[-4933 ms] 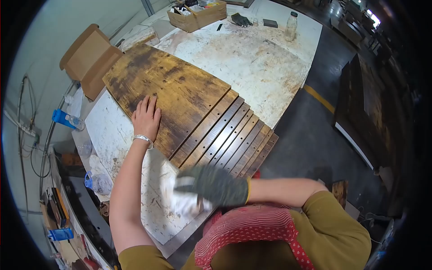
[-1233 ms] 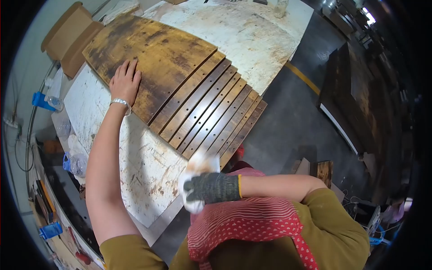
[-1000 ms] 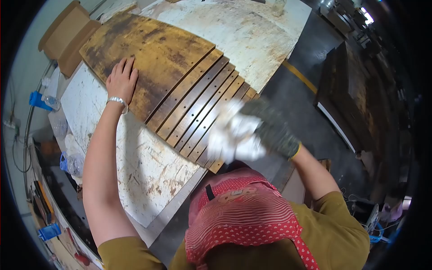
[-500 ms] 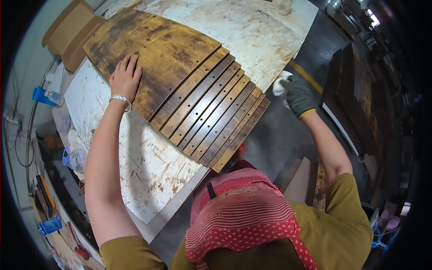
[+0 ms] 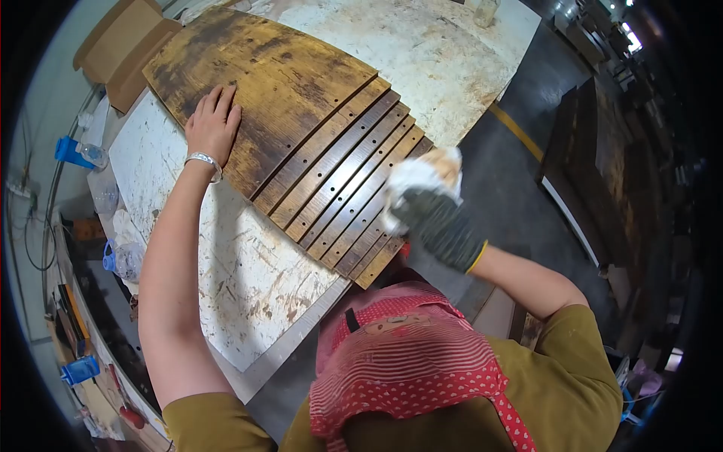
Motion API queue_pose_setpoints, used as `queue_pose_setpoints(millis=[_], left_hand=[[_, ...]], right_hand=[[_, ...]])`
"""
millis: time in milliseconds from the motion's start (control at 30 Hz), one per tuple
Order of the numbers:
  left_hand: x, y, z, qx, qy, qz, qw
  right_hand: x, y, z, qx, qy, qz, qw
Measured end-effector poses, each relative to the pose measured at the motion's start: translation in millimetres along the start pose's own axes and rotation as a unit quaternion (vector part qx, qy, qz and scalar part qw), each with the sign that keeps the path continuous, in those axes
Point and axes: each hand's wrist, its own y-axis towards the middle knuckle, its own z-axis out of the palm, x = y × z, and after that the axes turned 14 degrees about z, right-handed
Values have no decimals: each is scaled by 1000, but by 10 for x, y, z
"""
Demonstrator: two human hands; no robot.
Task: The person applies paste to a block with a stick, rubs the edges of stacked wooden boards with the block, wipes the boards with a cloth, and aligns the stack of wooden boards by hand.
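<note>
A stack of brown wood-grain boards [image 5: 294, 83] lies fanned like steps on the table, with small drilled holes along the stepped edges. My left hand [image 5: 212, 129], bare and with a bracelet at the wrist, rests flat on the top board near its left edge, fingers stretched out. In a dark knit glove with a yellow cuff, my right hand [image 5: 440, 226] grips a white cloth [image 5: 425, 177] with brownish stains. The cloth is over the right ends of the lower boards and hides part of them; whether it touches them I cannot tell.
The boards lie on a white, stained table [image 5: 256, 301]. An open cardboard box [image 5: 120, 53] stands at the far left, near a blue-topped bottle [image 5: 79, 153]. A glass jar [image 5: 484, 11] is at the back edge. Dark stacked panels [image 5: 587, 166] stand across the floor at right.
My right hand has swung left with the cloth, from beside the stack to over its right-hand edges. My left hand stays in place on the top board.
</note>
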Motion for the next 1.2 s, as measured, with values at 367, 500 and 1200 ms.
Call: queue_pose_setpoints(millis=[367, 500, 1200], left_hand=[[-36, -11, -28, 13, 7, -6, 1000], [-27, -10, -5, 14, 7, -6, 1000], [-5, -19, 15, 22, 6, 4, 1000]], right_hand=[[-151, 60, -166, 2, -50, 16, 999], [211, -36, 16, 74, -47, -25, 996], [-719, -47, -595, 18, -102, 267, 958]])
